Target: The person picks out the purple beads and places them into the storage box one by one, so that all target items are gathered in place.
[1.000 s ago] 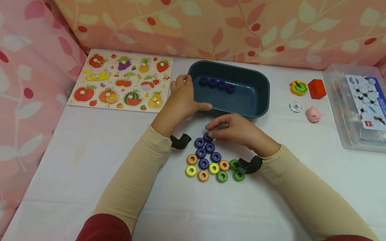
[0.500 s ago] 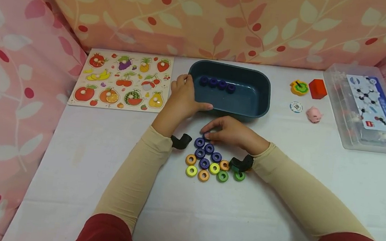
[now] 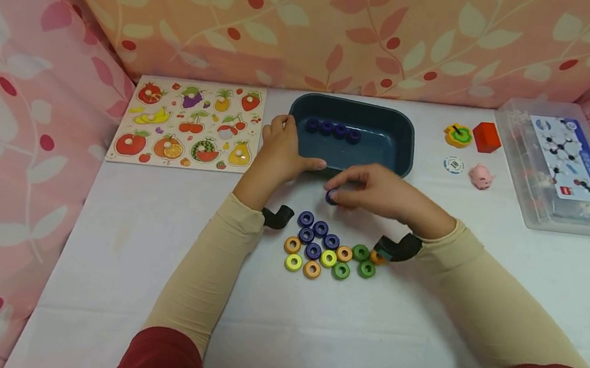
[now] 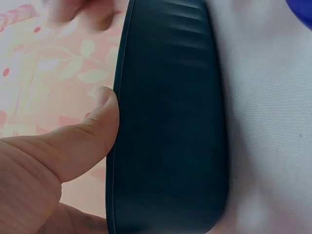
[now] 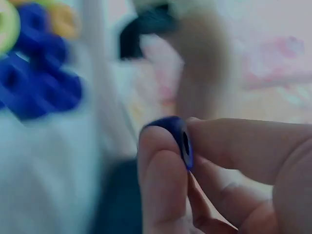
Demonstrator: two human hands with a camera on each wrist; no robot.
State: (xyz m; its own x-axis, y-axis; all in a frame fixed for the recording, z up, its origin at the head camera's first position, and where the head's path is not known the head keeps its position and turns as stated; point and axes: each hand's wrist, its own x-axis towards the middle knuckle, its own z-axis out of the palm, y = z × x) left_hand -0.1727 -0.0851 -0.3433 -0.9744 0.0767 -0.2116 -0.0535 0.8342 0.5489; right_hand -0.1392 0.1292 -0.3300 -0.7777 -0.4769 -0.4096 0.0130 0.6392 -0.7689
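Right hand [image 3: 374, 190] pinched a newly lifted ring [image 5: 179, 127] as left hand [image 3: 283, 147] gripped the tray [image 3: 348, 154]; five purple rings [image 3: 316, 229] remained between wrists [image 3: 251, 194].

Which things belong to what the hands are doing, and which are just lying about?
Likely in use:
purple ring, in right hand
dark tray, gripped by left hand
other purple rings

Apparently idle:
fruit puzzle board
red block
toy pig
poker chip
yellow-green toy
plastic case
perhaps orange, yellow and green rings
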